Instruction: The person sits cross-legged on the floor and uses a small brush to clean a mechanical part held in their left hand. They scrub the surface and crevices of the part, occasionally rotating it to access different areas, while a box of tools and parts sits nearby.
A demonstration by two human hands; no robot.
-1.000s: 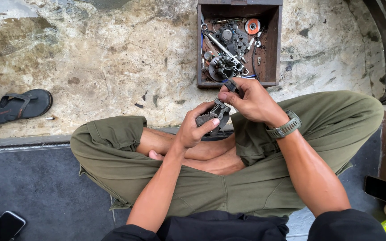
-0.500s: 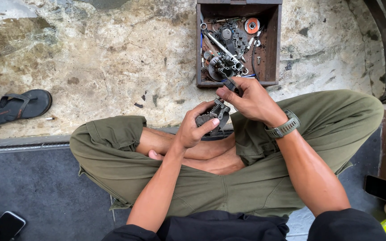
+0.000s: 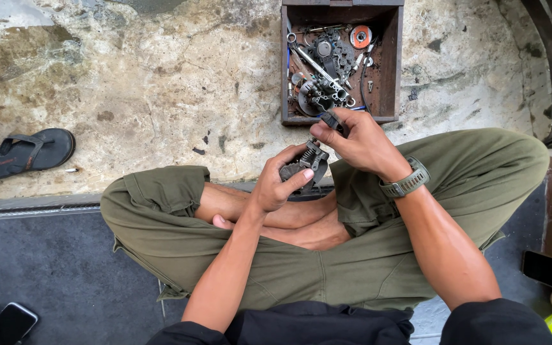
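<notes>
Metal part (image 3: 306, 165) gripped in left hand (image 3: 276, 185) — right hand (image 3: 359, 144) pinches a small dark tool (image 3: 331, 121) above it, near the wooden box (image 3: 394, 76).

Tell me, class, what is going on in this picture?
A person sits cross-legged on the floor, working on a small dark metal part with visible springs. The left hand has it in its grip above the lap, while the right hand, with a green watch on its wrist, presses a dark tool against the part's top. A wooden box of metal parts and tools sits just ahead. A sandal lies to the left.
</notes>
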